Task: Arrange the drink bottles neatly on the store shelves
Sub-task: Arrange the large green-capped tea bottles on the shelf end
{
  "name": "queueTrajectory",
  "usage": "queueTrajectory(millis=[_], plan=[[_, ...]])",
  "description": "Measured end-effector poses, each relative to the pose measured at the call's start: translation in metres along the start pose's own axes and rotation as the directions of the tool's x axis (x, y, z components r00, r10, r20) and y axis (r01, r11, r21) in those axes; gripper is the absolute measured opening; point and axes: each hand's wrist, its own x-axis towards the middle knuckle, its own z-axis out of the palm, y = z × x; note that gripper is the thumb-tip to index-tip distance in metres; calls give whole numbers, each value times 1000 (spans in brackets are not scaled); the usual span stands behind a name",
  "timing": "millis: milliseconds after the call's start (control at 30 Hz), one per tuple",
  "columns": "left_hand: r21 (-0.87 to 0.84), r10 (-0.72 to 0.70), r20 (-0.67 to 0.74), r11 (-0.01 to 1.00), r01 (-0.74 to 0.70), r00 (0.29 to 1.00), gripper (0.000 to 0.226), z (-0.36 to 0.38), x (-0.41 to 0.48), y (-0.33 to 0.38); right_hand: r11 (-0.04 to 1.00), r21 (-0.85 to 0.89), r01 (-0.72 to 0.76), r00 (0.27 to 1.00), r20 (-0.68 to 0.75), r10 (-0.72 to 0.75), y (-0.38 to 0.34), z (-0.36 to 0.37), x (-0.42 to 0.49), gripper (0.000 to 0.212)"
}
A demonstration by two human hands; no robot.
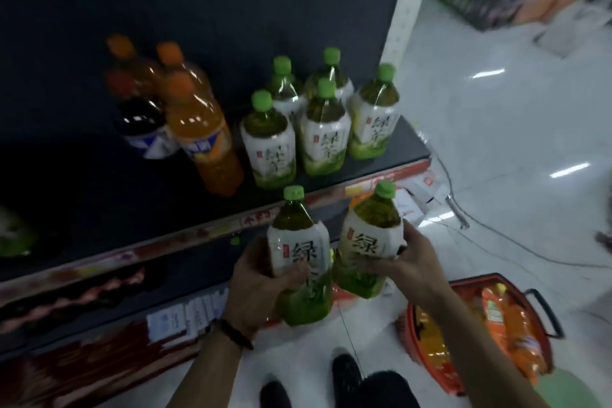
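Your left hand (255, 288) wraps its fingers (291, 275) around the lower label of one green tea bottle (299, 255), gripping it upright just in front of the shelf edge (198, 235). Your right hand (397, 262) closes on a second green tea bottle (367, 242), tilted slightly rightward, thumb across the label and the other fingers behind it. The two held bottles sit close side by side, nearly touching low down.

Both are clear plastic with rounded shoulders, ribbed green caps, white wrap labels with dark characters and green lower bands; the liquid looks olive.

On the dark, flat shelf (397, 139) above your hands stand five matching green tea bottles (326, 139) in a loose cluster. To their left stand orange soda bottles (202, 132) with orange caps and a dark cola bottle (142, 126), packed together.

A red plastic basket (543, 305) with a black handle rests on the glossy white floor (513, 129) to your right, holding orange bottles.
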Motion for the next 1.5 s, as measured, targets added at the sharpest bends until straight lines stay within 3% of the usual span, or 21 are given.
queueTrajectory(millis=[167, 267, 433, 633, 733, 867, 1067, 1200, 1333, 1500], plan=[[-13, 201, 57, 980, -201, 978, 61, -4, -4, 90, 980, 34, 195, 977, -98, -191, -90, -11, -16, 86], [17, 319, 109, 946, -323, 941, 71, -2, 3, 144, 950, -51, 307, 942, -128, -311, -138, -23, -14, 79], [122, 471, 83, 870, -478, 878, 72, -3, 23, 230, 904, -142, 404, 893, -154, -423, -210, -47, 13, 69], [375, 581, -25, 760, -531, 813, 70, -1, 74, 319, 855, -159, 494, 847, -136, -515, -286, -75, 81, 71], [379, 590, -71, 761, -526, 804, 59, 15, 108, 340, 845, -137, 517, 831, -155, -534, -304, -89, 119, 66], [471, 630, -50, 699, -538, 775, 71, 45, 160, 367, 839, -226, 495, 818, -205, -538, -312, -116, 174, 61], [649, 610, -15, 609, -456, 793, 82, 80, 251, 382, 829, -385, 406, 859, -148, -490, -285, -142, 257, 73], [776, 524, 16, 530, -341, 851, 83, 95, 300, 377, 827, -457, 328, 910, -82, -406, -254, -143, 305, 78], [837, 403, 44, 485, -254, 914, 77, 109, 334, 350, 838, -465, 285, 948, 6, -319, -216, -132, 333, 91], [911, 251, 73, 376, -167, 965, 74, 118, 363, 304, 878, -398, 268, 963, 88, -254, -178, -129, 353, 83]])
